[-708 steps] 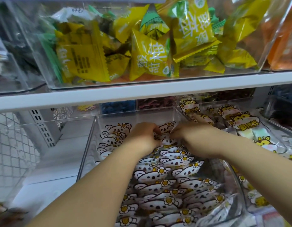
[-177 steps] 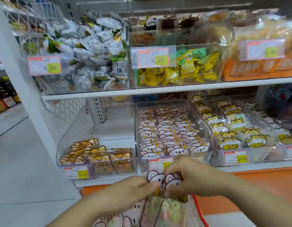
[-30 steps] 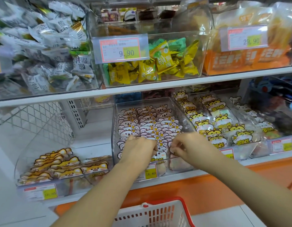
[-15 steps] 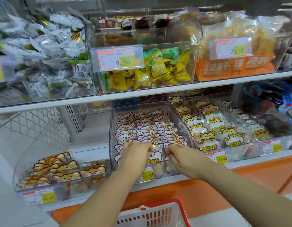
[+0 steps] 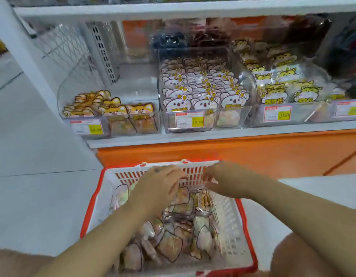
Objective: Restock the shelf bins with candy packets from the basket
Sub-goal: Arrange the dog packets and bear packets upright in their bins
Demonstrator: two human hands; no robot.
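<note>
Your left hand and right hand over the red basket, fingers loose and spread, gripping nothing, candy packets heaped just beneath them toward 6 o'clock, full shelf bin at 12 o'clock.

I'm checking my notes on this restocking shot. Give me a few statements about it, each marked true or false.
1. The left hand and right hand are both over the basket. True.
2. The basket is empty. False: packets lie in it.
3. The middle bin is fuller than the left bin. True.
4. The basket's rim is blue. False: it is red.
</note>
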